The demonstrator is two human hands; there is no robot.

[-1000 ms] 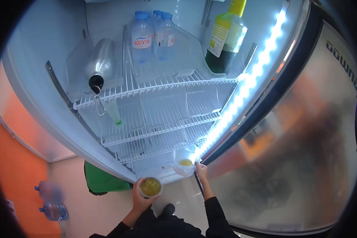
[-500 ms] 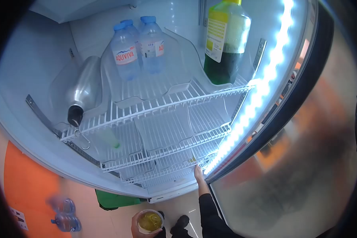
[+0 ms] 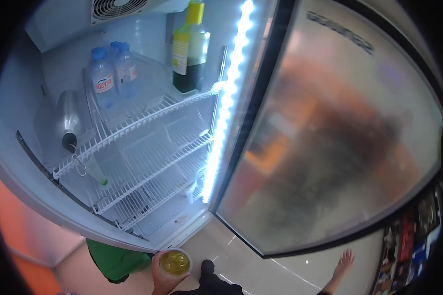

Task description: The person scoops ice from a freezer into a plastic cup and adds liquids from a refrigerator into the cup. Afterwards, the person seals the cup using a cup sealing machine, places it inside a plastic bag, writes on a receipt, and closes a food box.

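My left hand (image 3: 158,276) is wrapped round a clear round cup (image 3: 175,263) of yellow-green content, held low in front of the fridge. Farther right, my right hand (image 3: 344,263) is stretched out with its fingers apart and nothing in it, below the fridge door (image 3: 325,137). That glass door stands wide open and is fogged over. Inside the lit fridge, a small whitish item (image 3: 189,191) sits at the right of a lower shelf; its kind is unclear. On the top shelf (image 3: 147,118) are Aquaviva-like labelled water bottles (image 3: 103,83), a large yellow-capped bottle (image 3: 188,64) of dark green liquid and a steel bottle (image 3: 69,118) lying down.
A clear bottle with a green cap (image 3: 96,172) lies on the second shelf. Beside the fridge's foot stands a green bin or box (image 3: 115,263). Racks of coloured packets (image 3: 408,241) line the far right. My shoe (image 3: 207,267) shows on the tiled floor.
My right hand has come out of the lower right of the fridge and moved far right, now open. The view has turned right, showing more of the door. My left hand still holds the cup.
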